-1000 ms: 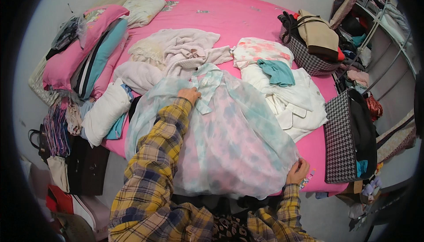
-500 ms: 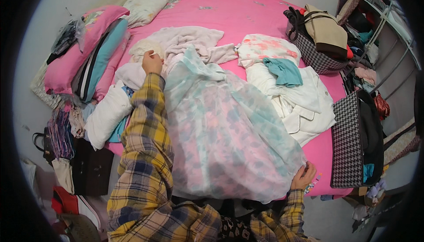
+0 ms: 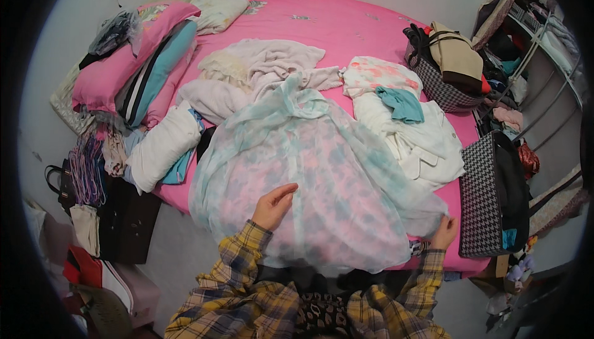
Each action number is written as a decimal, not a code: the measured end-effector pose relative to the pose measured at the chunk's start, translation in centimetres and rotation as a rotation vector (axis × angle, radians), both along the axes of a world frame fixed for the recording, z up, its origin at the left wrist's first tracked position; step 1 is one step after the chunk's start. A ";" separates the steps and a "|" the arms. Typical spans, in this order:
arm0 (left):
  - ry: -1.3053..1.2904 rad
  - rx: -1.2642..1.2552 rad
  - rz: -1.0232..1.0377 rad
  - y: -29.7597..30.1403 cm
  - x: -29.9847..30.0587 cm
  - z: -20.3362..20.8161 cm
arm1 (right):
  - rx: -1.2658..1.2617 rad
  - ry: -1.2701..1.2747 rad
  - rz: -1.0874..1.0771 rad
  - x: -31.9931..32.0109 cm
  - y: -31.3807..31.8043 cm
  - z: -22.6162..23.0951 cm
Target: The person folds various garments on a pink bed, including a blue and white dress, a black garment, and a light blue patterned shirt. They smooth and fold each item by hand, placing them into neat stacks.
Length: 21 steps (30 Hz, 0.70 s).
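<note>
A sheer garment (image 3: 334, 172) in pale aqua and pink with a floral pattern lies spread wide over the front of the bed, bunched at its far end. My right hand (image 3: 444, 234) is at its right front corner, fingertips closed on the thin cloth edge. Over the garment's front middle, my left hand (image 3: 272, 208) reaches with its fingers stretched out and nothing in them. Beyond the bunched end lie a pale pink fleecy cloth (image 3: 278, 57) and a cream lacy piece (image 3: 224, 70).
White folded clothes (image 3: 427, 163) with a teal cloth (image 3: 401, 105) on top lie to the right. Houndstooth boxes (image 3: 482, 197) line the bed's right side. Stacked pillows (image 3: 139, 67) and a white rolled bundle (image 3: 164, 147) lie left. A metal rack (image 3: 547, 91) stands far right.
My left hand has come back from the cream lacy piece to above the garment's front. The garment's left side now spreads further left. My right hand has shifted slightly right and away from me with the edge.
</note>
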<state>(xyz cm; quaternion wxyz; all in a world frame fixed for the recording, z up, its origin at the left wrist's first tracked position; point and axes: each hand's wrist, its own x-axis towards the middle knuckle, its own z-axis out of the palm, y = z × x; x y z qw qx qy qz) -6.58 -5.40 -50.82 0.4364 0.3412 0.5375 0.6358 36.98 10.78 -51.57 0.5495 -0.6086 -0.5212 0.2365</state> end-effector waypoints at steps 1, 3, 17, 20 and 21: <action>0.029 0.017 0.011 -0.7 0.3 0.1 | 0.065 0.073 0.021 -0.6 0.2 1.7; 0.086 0.047 0.025 -2.2 0.4 0.2 | 0.173 0.136 0.058 -2.7 0.7 5.3; -0.033 0.034 0.279 -11.5 -4.1 -3.6 | 0.156 0.780 0.344 -4.1 3.4 9.9; -0.054 0.057 0.223 -10.7 -3.7 -2.9 | 0.134 0.854 0.399 -5.4 2.9 11.1; -0.056 0.069 0.200 -10.2 -3.3 -2.4 | 0.136 0.868 0.413 -6.6 1.9 12.4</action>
